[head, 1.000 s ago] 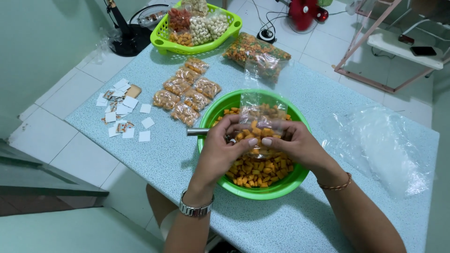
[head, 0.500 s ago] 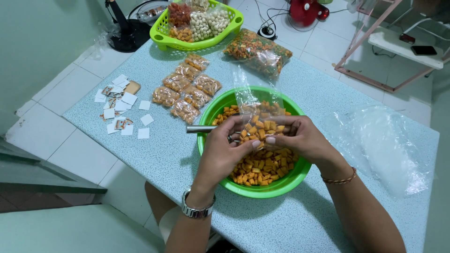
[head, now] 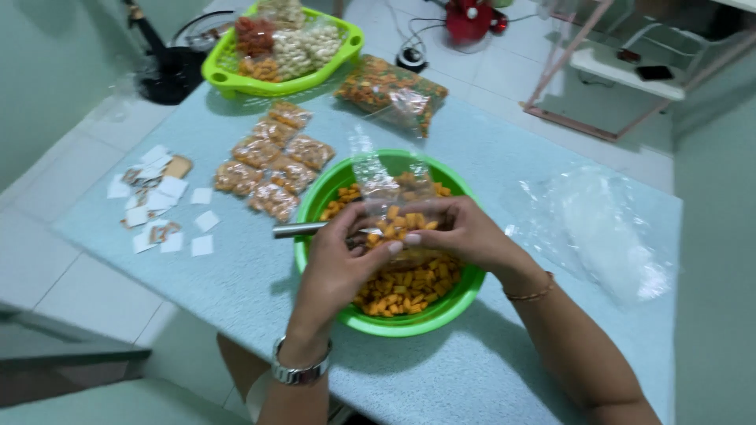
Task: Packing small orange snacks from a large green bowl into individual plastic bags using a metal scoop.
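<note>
Nearest you, your left wrist wears a metal watch (head: 300, 370) and your right wrist a thin bracelet (head: 529, 295). Both forearms reach forward over the speckled pale-blue worktop (head: 488, 370).

Your left hand (head: 340, 264) and right hand (head: 465, 234) meet above the green bowl (head: 394, 324), and the fingers of both are closed on a small clear plastic bag (head: 386, 206) partly filled with orange square snacks. The bag stands upright between your hands, its empty top sticking up past your fingertips. It hangs over the middle of the bowl, above the loose orange snacks (head: 405, 287) heaped inside.

A metal handle (head: 299, 230) pokes out over the bowl's left rim, just beside your left hand; its working end is hidden.

To the right of the bowl lies a pile of empty clear bags (head: 598, 228), well apart from your hands. To the left, small white paper slips (head: 157, 208) are scattered on the worktop.

Beyond the bowl's left side sit several filled snack packets (head: 272, 161) in two loose rows. Farther back lies a large bag of mixed orange and green snacks (head: 390, 88), and at the far left corner a green basket (head: 236, 83) holds more bagged snacks, white and red ones among them.

On the tiled floor behind stand a red appliance (head: 470, 17) and a black fan base (head: 169, 71).
</note>
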